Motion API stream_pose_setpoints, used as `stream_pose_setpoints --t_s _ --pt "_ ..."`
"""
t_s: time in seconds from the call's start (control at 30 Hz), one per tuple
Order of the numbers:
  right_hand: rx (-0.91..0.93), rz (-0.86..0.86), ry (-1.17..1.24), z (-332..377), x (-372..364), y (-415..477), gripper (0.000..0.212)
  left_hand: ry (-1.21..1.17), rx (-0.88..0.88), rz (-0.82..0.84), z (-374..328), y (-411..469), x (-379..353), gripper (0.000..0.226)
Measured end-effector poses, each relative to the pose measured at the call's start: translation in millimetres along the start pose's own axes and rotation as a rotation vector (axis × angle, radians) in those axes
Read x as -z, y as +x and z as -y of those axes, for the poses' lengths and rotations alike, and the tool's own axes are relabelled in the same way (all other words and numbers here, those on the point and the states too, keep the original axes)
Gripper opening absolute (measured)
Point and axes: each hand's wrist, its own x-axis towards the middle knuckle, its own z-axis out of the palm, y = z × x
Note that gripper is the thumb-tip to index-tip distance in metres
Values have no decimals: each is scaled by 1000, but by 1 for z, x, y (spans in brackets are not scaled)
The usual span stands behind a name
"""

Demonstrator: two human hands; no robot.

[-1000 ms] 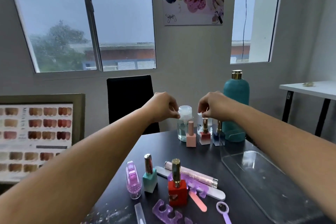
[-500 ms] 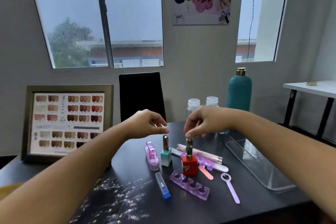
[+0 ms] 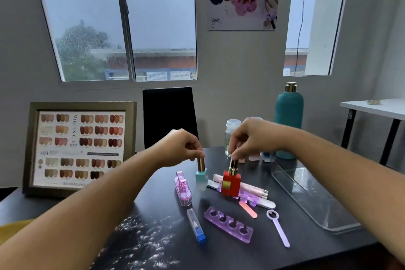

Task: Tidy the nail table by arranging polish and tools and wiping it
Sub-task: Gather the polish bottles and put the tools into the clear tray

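The person's left hand [image 3: 182,148] pinched the gold cap of a teal polish bottle [image 3: 201,176] between finger and thumb. The right hand [image 3: 249,139] pinched the gold cap of a red polish bottle [image 3: 231,185] the same way. Both bottles were upright near the middle of the dark table [image 3: 230,254], side by side but not touching. It was hard to tell if they stood on the table or hung just above it. A clear pink case [image 3: 183,190] lay just left of the teal one. Behind the red one lay a pink glitter tube [image 3: 252,189], a white nail file [image 3: 267,203] and a small orange file [image 3: 248,210]. Nearer the person were a purple toe separator [image 3: 228,221], a clear tube with a blue end [image 3: 196,227] and a purple stick with a ring [image 3: 278,228]. White dust [image 3: 142,241] was spread over the near left part of the table. A clear tray [image 3: 306,197] sat on the right. At the back stood a big teal bottle [image 3: 288,120] and a clear bottle with a white cap [image 3: 231,136]. A framed nail colour chart [image 3: 79,147] leaned at the left.
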Motion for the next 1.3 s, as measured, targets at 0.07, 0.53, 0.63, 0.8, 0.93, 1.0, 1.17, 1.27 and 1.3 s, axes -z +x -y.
stream_pose_setpoints --t_s 0.07,0.53,0.63,0.8,0.93,1.0,1.17,1.27,1.3 --pt "-21 -45 71 -11 17 1 6 -13 -3 -45 0 13 6 17" --pt "-239 -172 -92 -95 44 30 9 52 48 -249 5 119 -67 14" --pt "-250 -154 -116 -102 42 36 8 50 75 -257 11 129 -77 13" --pt "-231 -172 -221 -103 30 40 11 61 92 -306 13 136 -86 13" --pt "-221 -183 -232 -104 28 39 15 58 106 -296 12 137 -87 16" --pt "-218 -184 -240 -103 27 39 17 49 121 -284 13 136 -86 19" --pt "-193 -229 -258 -99 31 34 19 11 146 -197 7 127 -74 44" --pt "-147 -333 -289 -90 33 28 18 4 123 -244 3 111 -59 43" --pt "-125 -362 -298 -86 32 25 18 5 114 -251 2 103 -54 37"
